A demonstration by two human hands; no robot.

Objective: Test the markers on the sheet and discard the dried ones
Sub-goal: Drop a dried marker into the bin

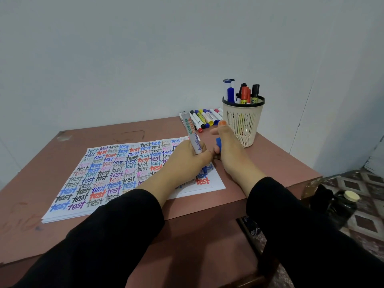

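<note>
The left hand (185, 157) grips a grey marker (192, 134) in its curled fingers, the barrel slanting up and away over the far right corner of the sheet (108, 173); its tip is hidden inside the fist. Just beside it, knuckles touching, the right hand (230, 154) holds a blue cap (218, 141) with the thumb raised. The sheet lies mid-tabletop (270, 163), covered with rows of "test" in many colours. Near the far right corner stands a slotted cream pen cup (243, 123) holding upright markers (245, 94) - and left of it, along the far edge, loose markers (205, 117) lie in a row.
</note>
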